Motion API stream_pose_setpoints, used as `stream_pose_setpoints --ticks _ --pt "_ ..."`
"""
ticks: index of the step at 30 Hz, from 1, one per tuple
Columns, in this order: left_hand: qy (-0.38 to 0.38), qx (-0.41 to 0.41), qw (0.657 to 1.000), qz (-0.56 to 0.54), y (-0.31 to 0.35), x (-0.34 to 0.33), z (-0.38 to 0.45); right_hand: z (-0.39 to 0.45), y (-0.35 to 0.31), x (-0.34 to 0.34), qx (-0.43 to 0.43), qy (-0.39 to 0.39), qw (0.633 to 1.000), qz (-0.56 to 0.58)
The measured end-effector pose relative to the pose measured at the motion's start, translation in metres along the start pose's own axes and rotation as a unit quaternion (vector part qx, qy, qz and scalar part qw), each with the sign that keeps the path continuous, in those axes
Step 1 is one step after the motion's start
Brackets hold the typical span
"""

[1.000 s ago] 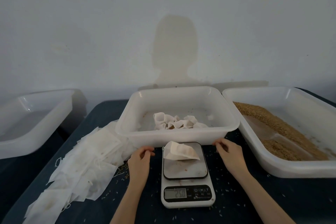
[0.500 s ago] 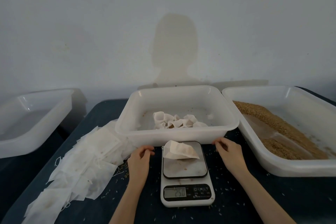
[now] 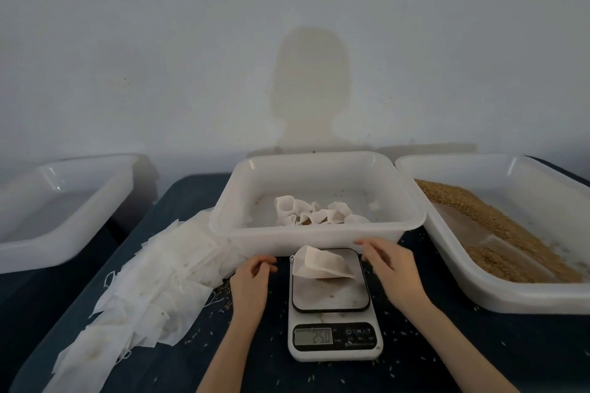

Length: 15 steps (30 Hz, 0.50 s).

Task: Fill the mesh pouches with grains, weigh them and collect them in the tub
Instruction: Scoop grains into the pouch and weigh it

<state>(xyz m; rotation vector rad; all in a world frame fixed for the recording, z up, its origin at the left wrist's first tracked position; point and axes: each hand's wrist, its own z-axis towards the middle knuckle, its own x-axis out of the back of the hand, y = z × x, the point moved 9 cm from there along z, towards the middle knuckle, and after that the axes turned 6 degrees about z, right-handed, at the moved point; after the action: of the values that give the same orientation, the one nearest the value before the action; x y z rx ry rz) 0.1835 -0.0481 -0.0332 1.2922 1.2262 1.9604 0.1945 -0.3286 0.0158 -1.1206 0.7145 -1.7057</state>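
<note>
Lying at frame centre on the scale (image 3: 330, 281), long axis left to right, the filled pouch (image 3: 322, 264) is flanked by the left hand (image 3: 250, 277), fingers loosely curled and empty, and the nearer right hand (image 3: 391, 266), fingers relaxed beside it, below the tub (image 3: 319, 233).

We see three tubs (image 3: 319, 233) of white, slightly glossy, translucent plastic. The pouches (image 3: 153, 290) look like thin matt white mesh cloth, creased and faintly stained. The scale (image 3: 333, 338) has a smooth white plastic body and a marked, pale platform. The desk (image 3: 447, 360) has a dark matt cover. The grains (image 3: 498, 233) look dry, rough and tan.
</note>
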Motion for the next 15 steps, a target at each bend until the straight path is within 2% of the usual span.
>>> stream_pose_setpoints --ticks 3,6,9,15 --pt "-0.001 0.002 1.0 -0.002 -0.001 0.001 0.0 -0.001 -0.036 -0.032 0.041 -0.109 0.99 -0.076" --pt "-0.002 0.001 1.0 -0.002 0.0 0.001 -0.001 -0.006 -0.052 -0.064 0.089 -0.179 0.951 -0.237" --pt "-0.003 0.002 1.0 -0.004 0.001 0.001 -0.002 -0.005 -0.058 -0.077 0.095 -0.178 0.942 -0.268" --pt "-0.007 0.002 1.0 -0.01 0.003 0.001 -0.003 0.014 -0.059 -0.066 0.057 -0.131 0.967 -0.213"
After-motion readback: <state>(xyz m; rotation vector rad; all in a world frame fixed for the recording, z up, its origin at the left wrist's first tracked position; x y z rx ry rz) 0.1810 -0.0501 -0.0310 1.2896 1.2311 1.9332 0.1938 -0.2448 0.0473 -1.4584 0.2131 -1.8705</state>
